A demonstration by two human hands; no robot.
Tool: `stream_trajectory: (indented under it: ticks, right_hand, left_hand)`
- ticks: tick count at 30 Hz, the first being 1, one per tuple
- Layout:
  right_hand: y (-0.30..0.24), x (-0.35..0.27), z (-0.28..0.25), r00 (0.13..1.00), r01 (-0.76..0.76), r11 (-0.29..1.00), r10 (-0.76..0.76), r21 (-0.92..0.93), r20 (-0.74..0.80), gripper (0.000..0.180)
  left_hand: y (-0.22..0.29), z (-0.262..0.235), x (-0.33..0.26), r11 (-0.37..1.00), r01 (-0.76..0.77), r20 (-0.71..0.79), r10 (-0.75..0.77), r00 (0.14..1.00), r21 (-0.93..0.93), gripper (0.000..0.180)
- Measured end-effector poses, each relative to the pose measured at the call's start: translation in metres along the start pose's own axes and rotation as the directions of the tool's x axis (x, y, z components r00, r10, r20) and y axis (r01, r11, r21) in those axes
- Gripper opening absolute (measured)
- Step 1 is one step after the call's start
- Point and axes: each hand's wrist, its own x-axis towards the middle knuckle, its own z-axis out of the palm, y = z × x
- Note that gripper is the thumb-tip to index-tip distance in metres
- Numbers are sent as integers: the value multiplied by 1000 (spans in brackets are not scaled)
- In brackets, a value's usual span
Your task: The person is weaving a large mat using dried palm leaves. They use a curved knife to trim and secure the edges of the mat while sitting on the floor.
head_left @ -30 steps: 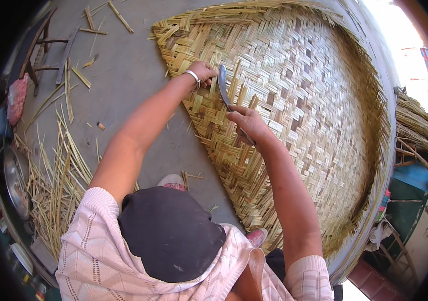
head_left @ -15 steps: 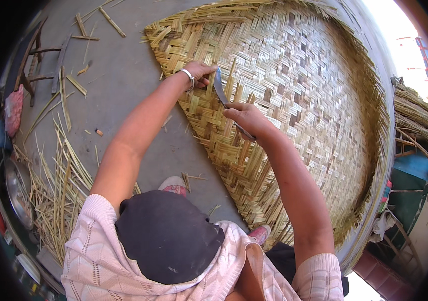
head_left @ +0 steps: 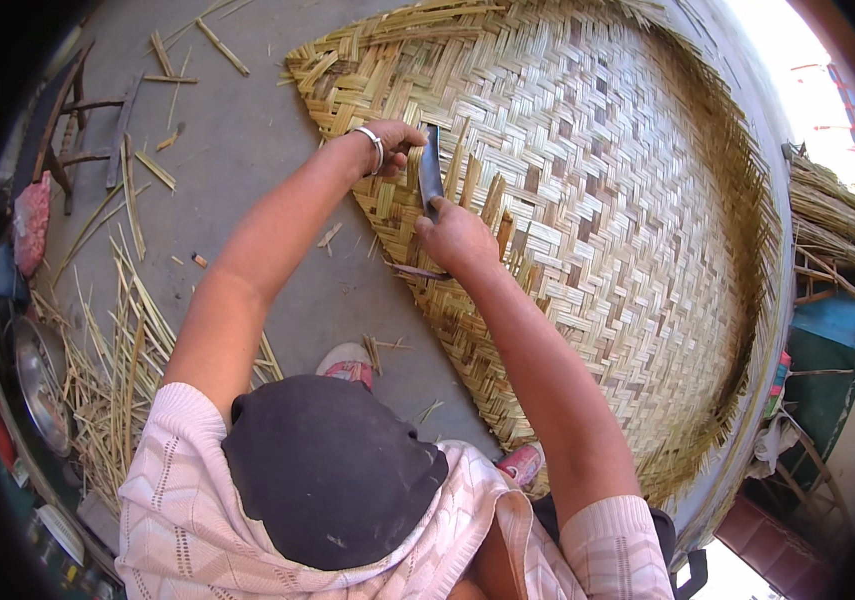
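A large round woven bamboo mat (head_left: 627, 200) lies on the grey concrete floor. My right hand (head_left: 457, 238) grips the handle of a dark flat blade (head_left: 430, 172), whose tip points away from me over the mat's left edge. Loose strip ends (head_left: 482, 185) stand up beside the blade. My left hand (head_left: 395, 142), with a metal bangle on the wrist, presses on the weave just left of the blade, fingers curled on a strip.
Loose bamboo strips (head_left: 117, 340) are scattered over the floor (head_left: 257, 150) at the left. A wooden stool (head_left: 77, 120) and a metal bowl (head_left: 42, 385) sit at the far left. Bundled straw (head_left: 837, 215) lies at the right, past the mat's rim.
My two hands have kept their grip and stayed at the same spot on the mat's left edge; the blade has shifted slightly and now stands more upright.
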Motion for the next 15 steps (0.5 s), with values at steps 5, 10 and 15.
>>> stream_trajectory:
  ticks: [5, 10, 15]
  right_hand:
    - [-1, 2, 2, 1000, 2, 1000, -2, -29, 3, 49]
    - [1, 4, 5, 1000, -5, 999, 6, -52, 9, 43]
    - [3, 4, 7, 1000, 20, 998, -20, -51, 5, 44]
  left_hand:
    - [4, 12, 21, 997, 2, -132, 9, 991, 80, 23]
    - [7, 19, 23, 967, -83, -184, 130, 974, 243, 24]
    - [1, 2, 5, 667, -249, -23, 371, 928, 702, 34]
